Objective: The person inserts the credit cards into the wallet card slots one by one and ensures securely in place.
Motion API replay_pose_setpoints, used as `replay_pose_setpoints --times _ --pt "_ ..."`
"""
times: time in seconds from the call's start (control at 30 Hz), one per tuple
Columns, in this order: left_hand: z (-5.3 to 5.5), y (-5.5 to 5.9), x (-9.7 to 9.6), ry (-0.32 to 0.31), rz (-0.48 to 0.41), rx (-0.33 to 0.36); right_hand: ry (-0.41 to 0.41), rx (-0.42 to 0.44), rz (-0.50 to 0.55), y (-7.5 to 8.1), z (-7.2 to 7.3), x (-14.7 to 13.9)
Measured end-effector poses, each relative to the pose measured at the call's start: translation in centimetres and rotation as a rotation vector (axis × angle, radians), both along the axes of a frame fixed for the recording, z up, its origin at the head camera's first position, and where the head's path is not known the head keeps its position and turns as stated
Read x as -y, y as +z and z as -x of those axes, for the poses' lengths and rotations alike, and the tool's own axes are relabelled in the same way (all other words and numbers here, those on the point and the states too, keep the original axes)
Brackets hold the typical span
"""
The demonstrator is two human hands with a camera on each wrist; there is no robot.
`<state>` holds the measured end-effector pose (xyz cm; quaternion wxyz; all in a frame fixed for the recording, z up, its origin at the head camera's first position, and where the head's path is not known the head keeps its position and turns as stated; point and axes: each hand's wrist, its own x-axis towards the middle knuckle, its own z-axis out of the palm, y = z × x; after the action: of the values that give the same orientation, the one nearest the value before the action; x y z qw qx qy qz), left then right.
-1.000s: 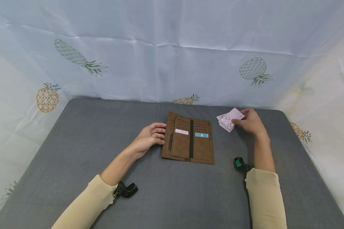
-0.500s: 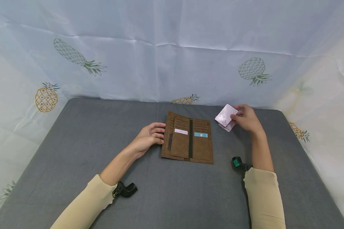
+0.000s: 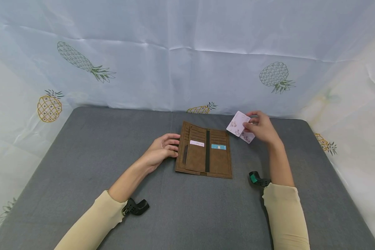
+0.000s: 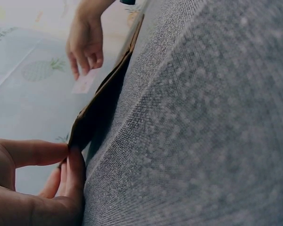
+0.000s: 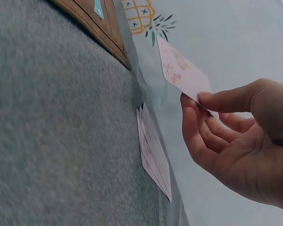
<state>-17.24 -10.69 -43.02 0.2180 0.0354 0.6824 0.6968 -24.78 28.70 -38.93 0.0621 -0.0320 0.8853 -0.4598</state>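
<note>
An open brown wallet [image 3: 196,158] lies on the grey table, a pink card [image 3: 197,143] in a left slot and a blue card [image 3: 218,147] in a right one. My left hand [image 3: 160,149] pinches the wallet's left edge between thumb and fingers; in the left wrist view that edge is raised off the cloth. My right hand [image 3: 262,128] pinches a pale pink card [image 5: 184,70] with a floral print by its edge, above the table. Below it, more pink cards [image 5: 153,150] lie in a small pile on the table, partly covered in the head view by the held card.
The grey cloth-covered table [image 3: 187,215] runs back to a white curtain [image 3: 175,76] printed with pineapples. Black wrist mounts [image 3: 137,207] stick out from both sleeves over the table.
My right hand has lifted one pink card off the pile and carried it left toward the wallet. The left hand stays at the wallet's left edge.
</note>
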Motion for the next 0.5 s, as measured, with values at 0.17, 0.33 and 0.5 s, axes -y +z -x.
replay_pose_setpoints --times 0.17,0.33,0.5 --pt "0.0 0.0 0.0 0.005 -0.012 -0.003 0.027 0.001 0.019 -0.1 0.0 0.9" --pt "0.0 0.0 0.0 0.006 -0.009 -0.001 0.073 -0.006 0.032 -0.2 0.0 1.9" --pt "0.0 0.0 0.0 0.008 -0.008 -0.004 0.111 -0.017 0.017 -0.4 0.0 2.5"
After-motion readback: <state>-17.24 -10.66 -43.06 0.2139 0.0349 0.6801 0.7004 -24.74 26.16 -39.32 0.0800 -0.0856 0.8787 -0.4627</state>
